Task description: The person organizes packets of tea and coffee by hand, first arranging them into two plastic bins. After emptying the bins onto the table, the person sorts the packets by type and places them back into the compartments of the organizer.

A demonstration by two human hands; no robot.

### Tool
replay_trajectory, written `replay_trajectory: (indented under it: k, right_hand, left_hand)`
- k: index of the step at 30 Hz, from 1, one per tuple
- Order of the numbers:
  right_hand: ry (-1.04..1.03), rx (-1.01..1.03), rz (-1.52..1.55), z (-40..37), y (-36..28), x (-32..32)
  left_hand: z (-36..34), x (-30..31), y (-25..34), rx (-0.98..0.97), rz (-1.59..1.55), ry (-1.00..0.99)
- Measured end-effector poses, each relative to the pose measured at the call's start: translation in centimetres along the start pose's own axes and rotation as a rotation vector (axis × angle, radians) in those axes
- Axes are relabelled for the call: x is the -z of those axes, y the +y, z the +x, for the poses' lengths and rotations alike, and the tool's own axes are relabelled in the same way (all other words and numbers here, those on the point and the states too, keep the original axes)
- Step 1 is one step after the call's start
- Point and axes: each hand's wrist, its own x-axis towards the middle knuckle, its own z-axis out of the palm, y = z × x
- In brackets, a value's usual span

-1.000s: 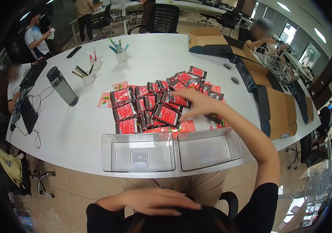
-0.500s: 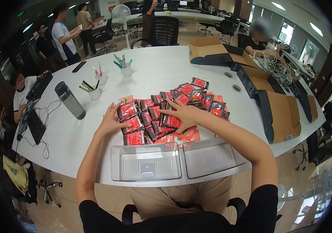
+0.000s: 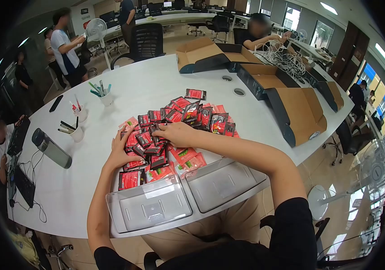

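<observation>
Pile of red and black packets (image 3: 201, 114) sits mid table (image 3: 156, 81), just behind two clear trays (image 3: 149, 209) at the near edge. Left hand (image 3: 121, 152) lies flat on the pile's left side, fingers spread, gripping nothing. Right hand (image 3: 174, 133) is palm-down on the middle w/ fingers curled; can't tell if it's pinching a packet. Cardboard boxes (image 3: 298, 108) stand to the right.

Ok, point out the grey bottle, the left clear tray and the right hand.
grey bottle (image 3: 52, 149): head view, middle of its body.
left clear tray (image 3: 149, 208): head view, bare floor.
right hand (image 3: 174, 133): head view, back of the hand.
</observation>
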Motion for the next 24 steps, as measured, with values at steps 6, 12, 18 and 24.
replay_trajectory:
  k: [6, 12, 18, 24]
  right_hand:
    - [-0.025, -0.186, 0.249, -0.1, -0.3, 3.8]
    - [0.318, -0.358, 0.802, -0.9, 3.4, 4.4]
    - [0.218, -0.765, 1.039, -3.3, 6.4, 6.1]
    - [0.353, -0.591, 0.501, -4.5, 8.6, 2.2]
  left_hand:
    - [-0.2, 0.1, 0.3, 0.035, 0.227, 0.131]
    - [0.4, -0.1, 1.1, -0.065, -0.333, -0.014]
    - [-0.5, 0.2, 4.0, -0.109, 0.243, -0.103]
    - [-0.6, -0.9, 1.5, -0.107, 0.305, -0.002]
